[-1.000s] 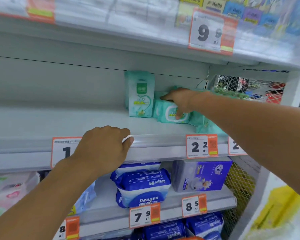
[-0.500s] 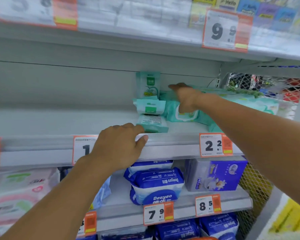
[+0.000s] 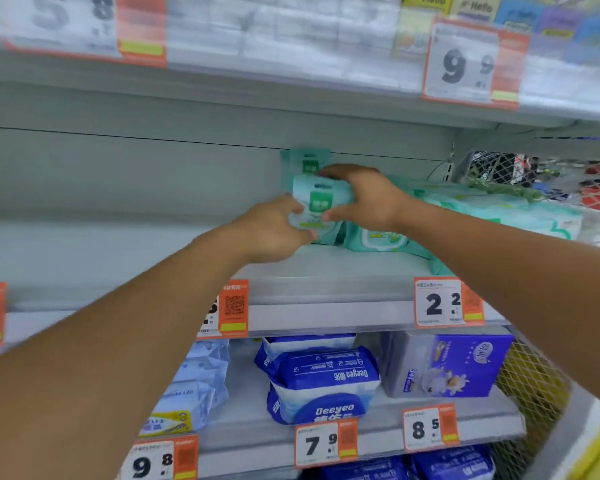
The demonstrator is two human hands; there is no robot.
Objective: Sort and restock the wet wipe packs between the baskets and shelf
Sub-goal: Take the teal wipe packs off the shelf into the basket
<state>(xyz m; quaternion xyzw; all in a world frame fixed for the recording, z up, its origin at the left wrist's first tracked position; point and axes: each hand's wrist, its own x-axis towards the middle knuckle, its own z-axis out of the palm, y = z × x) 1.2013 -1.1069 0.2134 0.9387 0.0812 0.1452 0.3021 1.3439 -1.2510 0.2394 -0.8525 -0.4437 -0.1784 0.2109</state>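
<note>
A small teal wet wipe pack (image 3: 317,202) is held upright above the middle shelf (image 3: 326,268) between both hands. My left hand (image 3: 274,230) grips its lower left side, and my right hand (image 3: 364,199) grips its top and right edge. Behind it another teal pack (image 3: 307,161) stands upright against the back panel. Larger teal wipe packs (image 3: 378,239) lie flat to the right, running on under my right forearm toward the shelf's end (image 3: 499,209).
The left half of the middle shelf is bare. Price tags (image 3: 447,303) hang on the shelf lips. Below sit blue Deeyeo packs (image 3: 323,386) and a purple box (image 3: 447,365). A wire mesh panel (image 3: 541,174) closes the right end.
My left hand left the shelf's front lip and rose to the small teal pack. My right hand shifted left off the flat packs. Both now hold one pack upright.
</note>
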